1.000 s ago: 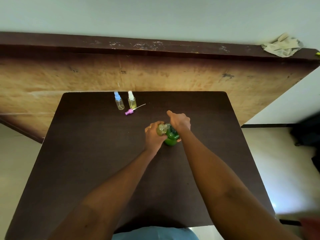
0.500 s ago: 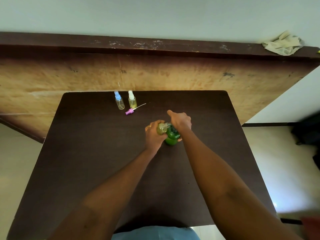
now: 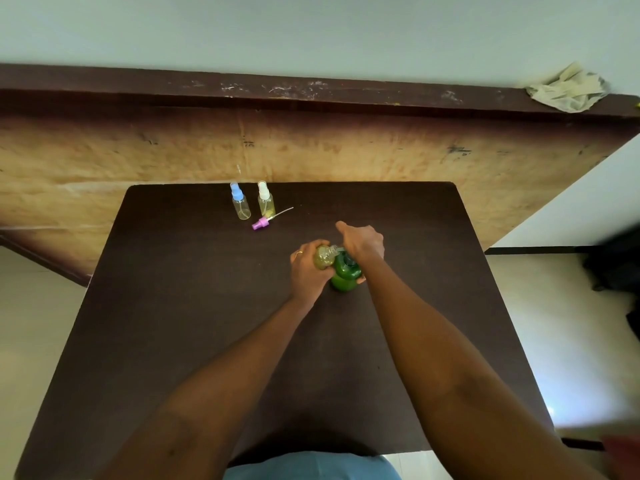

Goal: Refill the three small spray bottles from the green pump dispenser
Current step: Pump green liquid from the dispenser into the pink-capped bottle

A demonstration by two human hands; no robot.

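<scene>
Dispenser: the green pump dispenser (image 3: 344,275) stood near the table's centre, with the right hand (image 3: 362,242) curled over its pump.
Filling: the left hand (image 3: 308,271) gripped an uncapped small bottle (image 3: 322,258), yellowish, at the spout.
Progress: apparently mid-fill, recapping undone; the pink spray cap (image 3: 261,223) lay loose at 11 o'clock.
Others: the blue-capped bottle (image 3: 240,202) and white-capped bottle (image 3: 266,200) stood beside it; fill levels were unclear.
Setting: a dark brown table (image 3: 173,306), a worn wooden board (image 3: 346,150) behind, and a crumpled cloth (image 3: 568,86) at 2 o'clock.

Stretching both bare forearms forward, wrists angling inward so the hands nearly touch. Wrapping the left hand (image 3: 306,271) round a small spray bottle (image 3: 322,258), knuckles up, fingers curled tight. Cupping the right hand (image 3: 362,242) over the top of the green pump dispenser (image 3: 344,275) just right of those fingers, one digit sticking out beyond the rest.
</scene>
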